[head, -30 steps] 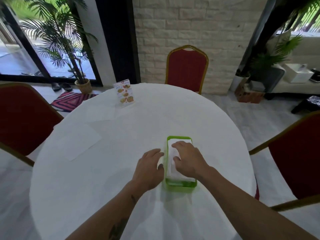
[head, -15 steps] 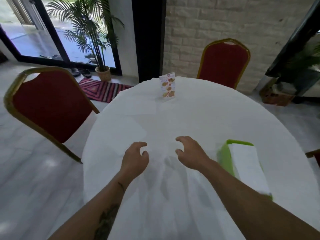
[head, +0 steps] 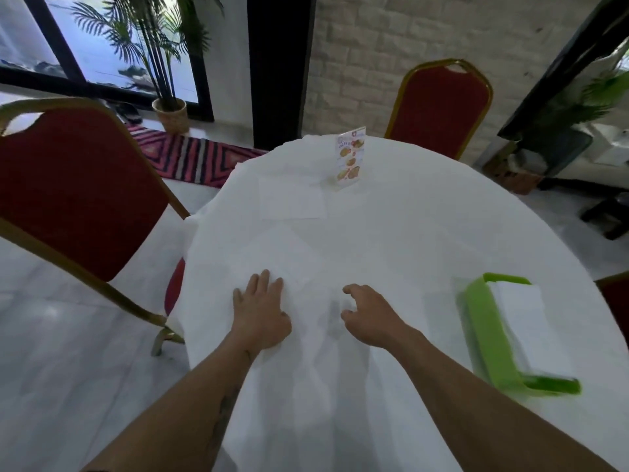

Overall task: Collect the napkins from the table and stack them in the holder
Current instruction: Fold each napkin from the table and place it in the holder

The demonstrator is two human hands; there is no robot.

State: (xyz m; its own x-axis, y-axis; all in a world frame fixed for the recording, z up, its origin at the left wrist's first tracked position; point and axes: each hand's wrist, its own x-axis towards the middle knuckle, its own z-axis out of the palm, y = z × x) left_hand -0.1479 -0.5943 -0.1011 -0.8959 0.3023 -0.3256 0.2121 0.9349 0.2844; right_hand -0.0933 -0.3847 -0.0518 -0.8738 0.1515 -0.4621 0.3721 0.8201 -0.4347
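Note:
A green napkin holder [head: 483, 332] lies flat at the right of the round white table [head: 408, 226], with a stack of white napkins [head: 524, 321] inside it. A loose white napkin [head: 282, 253] lies flat on the cloth near the left edge; my left hand [head: 260, 311] rests palm down on its near corner, fingers spread. Just to the right, my right hand [head: 369, 315] hovers over the cloth with fingers curled and apart, holding nothing. Another white napkin [head: 291, 199] lies farther back, beside the menu card.
A standing menu card [head: 350, 158] is at the far side of the table. Red chairs with gold frames stand at the left [head: 68, 192], the far side [head: 442, 107] and the right edge [head: 616, 301]. A potted palm [head: 170, 110] and striped rug [head: 194, 158] are beyond.
Both hands left the holder and moved left across the table. My left hand has come down flat onto the near napkin; the view has turned left, so the holder is now at the right.

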